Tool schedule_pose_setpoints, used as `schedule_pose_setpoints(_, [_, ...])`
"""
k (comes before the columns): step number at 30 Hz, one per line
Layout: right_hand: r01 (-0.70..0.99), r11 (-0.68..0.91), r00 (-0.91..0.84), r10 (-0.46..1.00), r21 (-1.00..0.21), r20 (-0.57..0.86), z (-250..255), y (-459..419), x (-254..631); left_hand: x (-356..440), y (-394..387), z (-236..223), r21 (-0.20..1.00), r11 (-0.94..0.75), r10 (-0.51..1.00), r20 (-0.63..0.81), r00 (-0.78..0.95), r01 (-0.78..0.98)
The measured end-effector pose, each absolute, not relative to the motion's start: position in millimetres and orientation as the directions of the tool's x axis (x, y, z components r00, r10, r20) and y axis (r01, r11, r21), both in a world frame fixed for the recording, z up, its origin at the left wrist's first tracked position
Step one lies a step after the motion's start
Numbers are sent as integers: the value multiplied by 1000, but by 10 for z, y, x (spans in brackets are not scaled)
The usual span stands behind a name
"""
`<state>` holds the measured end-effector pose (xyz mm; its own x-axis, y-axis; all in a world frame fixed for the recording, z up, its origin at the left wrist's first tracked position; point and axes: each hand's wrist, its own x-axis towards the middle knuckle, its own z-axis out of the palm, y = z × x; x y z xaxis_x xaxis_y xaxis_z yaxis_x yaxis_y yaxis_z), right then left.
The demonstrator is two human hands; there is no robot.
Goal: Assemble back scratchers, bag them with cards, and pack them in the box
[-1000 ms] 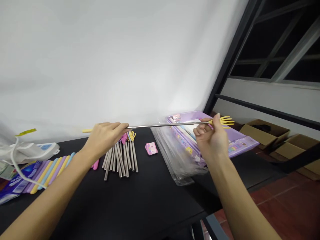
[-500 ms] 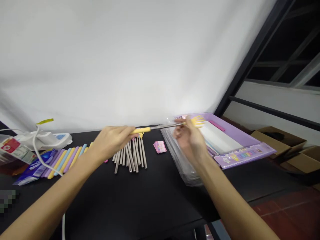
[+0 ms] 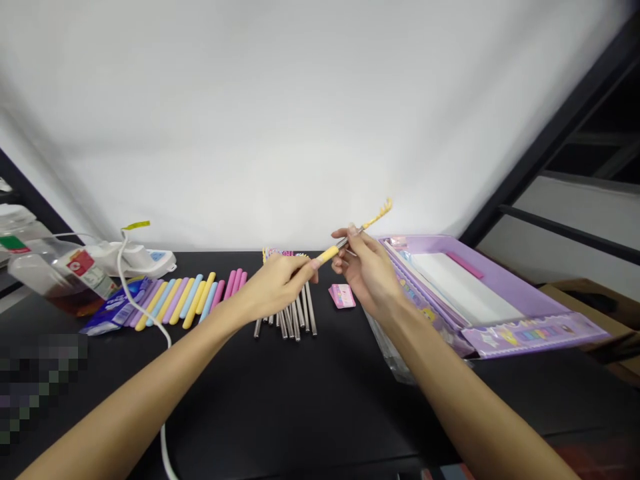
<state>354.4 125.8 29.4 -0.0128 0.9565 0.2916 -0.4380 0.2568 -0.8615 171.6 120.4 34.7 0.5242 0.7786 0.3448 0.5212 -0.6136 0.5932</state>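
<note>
Black tabletop (image 3: 320,413) spans the lower frame: at center, your left hand (image 3: 280,281) pinches one back scratcher (image 3: 376,218) by its seemingly fitted yellow handle (image 3: 328,255), your right hand (image 3: 370,272) its shaft; handleless scratchers (image 3: 310,312) and, leftward, loose handles (image 3: 183,301) lie unjoined.

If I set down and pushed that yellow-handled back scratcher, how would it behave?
The back scratcher would probably feel stiff, since its metal rod looks straight. Its rounded yellow handle might roll, though the curved claw could stop it turning far.
</note>
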Motion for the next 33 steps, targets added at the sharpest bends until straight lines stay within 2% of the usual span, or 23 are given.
schedule_pose_setpoints(2, [-396,308,43,947,-865,318,301,1309,3534,1729,1196,344,612,-588,799,339,496,529])
schedule_pose_setpoints(5, [-292,351,114,936,-890,332,266,1357,3580,1668,1196,299,563,-601,798,388,461,567])
schedule_pose_setpoints(7, [-203,323,119,945,-924,305,218,1355,3614,1607,1185,233,520,-600,800,407,442,608])
schedule_pose_setpoints(11, [-42,197,-13,980,-979,198,121,1280,3620,1509,1136,69,418,-572,815,381,436,706])
schedule_pose_setpoints(16, [54,53,-132,990,-997,45,61,1193,3625,1398,1127,-72,361,-431,869,412,274,827])
schedule_pose_setpoints(21, [218,-60,-319,939,-974,-130,34,1138,3626,1361,1136,-148,282,-305,911,364,192,910])
schedule_pose_setpoints(24, [225,-49,-360,924,-973,-129,29,1097,3574,1315,1149,-129,219,-172,926,369,82,961])
schedule_pose_setpoints(27, [214,-43,-381,916,-976,-124,19,1071,3519,1170,1207,-85,193,47,935,337,-111,980])
schedule_pose_setpoints(30, [192,-41,-405,907,-981,-117,5,1056,3492,958,1306,-65,223,240,922,253,-294,945])
schedule_pose_setpoints(33, [172,-31,-405,909,-985,-100,-3,1038,3484,775,1400,-75,262,356,897,173,-406,897])
